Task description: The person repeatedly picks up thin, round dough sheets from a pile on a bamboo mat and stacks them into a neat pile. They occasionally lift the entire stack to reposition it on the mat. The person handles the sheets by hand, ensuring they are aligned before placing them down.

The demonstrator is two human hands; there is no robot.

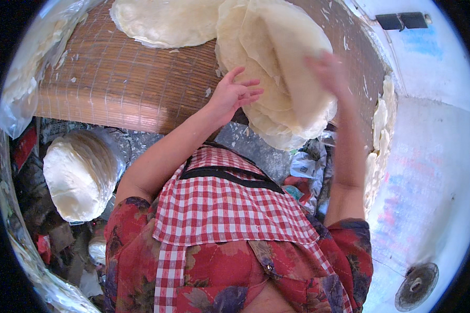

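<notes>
Thin, round, pale flatbread sheets lie in a loose, overlapping pile that hangs over the table's near edge. My left hand is over the pile's left side, its fingers apart and holding nothing. At the right side, my right hand is blurred by motion against the upper sheet, which is partly blurred too. Whether its fingers grip that sheet cannot be made out. Another flat pile of sheets lies farther back on the slatted brown mat.
A thick stack of flatbreads stands low at the left. Clear plastic with pale pieces lines the left rim. Flakes dot the mat, and more sheets lie along the white wall. Crumpled bags lie below the pile, at the right.
</notes>
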